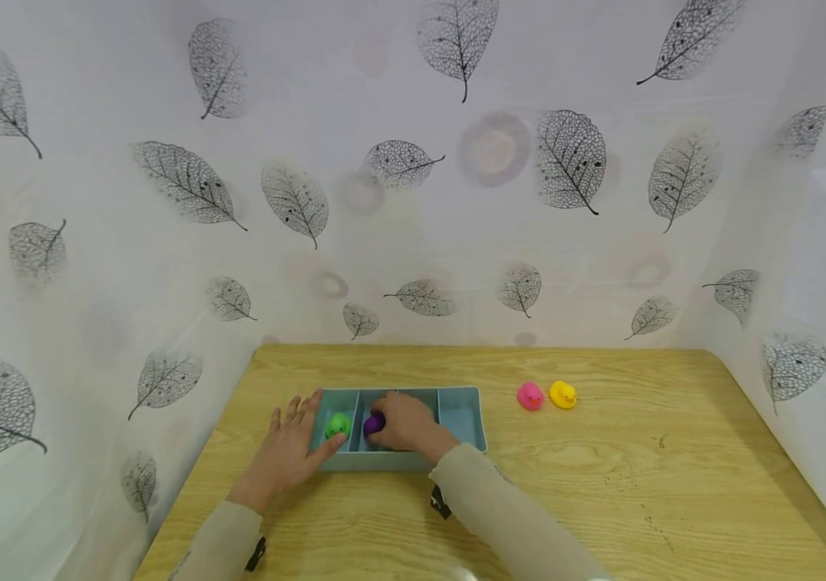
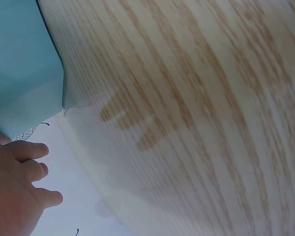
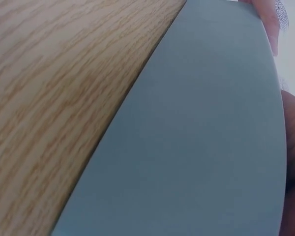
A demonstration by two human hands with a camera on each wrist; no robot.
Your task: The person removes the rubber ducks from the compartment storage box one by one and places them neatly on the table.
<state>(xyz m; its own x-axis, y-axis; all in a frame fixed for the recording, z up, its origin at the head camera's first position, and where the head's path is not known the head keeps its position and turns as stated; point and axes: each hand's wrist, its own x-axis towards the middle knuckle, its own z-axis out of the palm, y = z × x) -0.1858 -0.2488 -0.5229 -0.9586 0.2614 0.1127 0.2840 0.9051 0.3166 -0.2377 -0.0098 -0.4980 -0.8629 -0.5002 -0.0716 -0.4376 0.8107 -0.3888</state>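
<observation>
A green toy (image 1: pixel 337 424) is being contained in the left compartment of the tray (image 1: pixel 462 406), and the middle compartment is being bounded by dividers; a pink duck (image 1: pixel 530 396) and a yellow duck (image 1: pixel 563 394) are being supported farther right. The tray's left end is being touched by the left hand (image 1: pixel 287 452), fingers extended. In the middle compartment, a purple toy (image 1: pixel 373 424) is being gripped by the right hand (image 1: pixel 405 423). The tabletop (image 1: pixel 645 468) is being bordered by leaf-patterned sheeting (image 1: pixel 449 234), with bare wood being exposed toward the right edge.
</observation>
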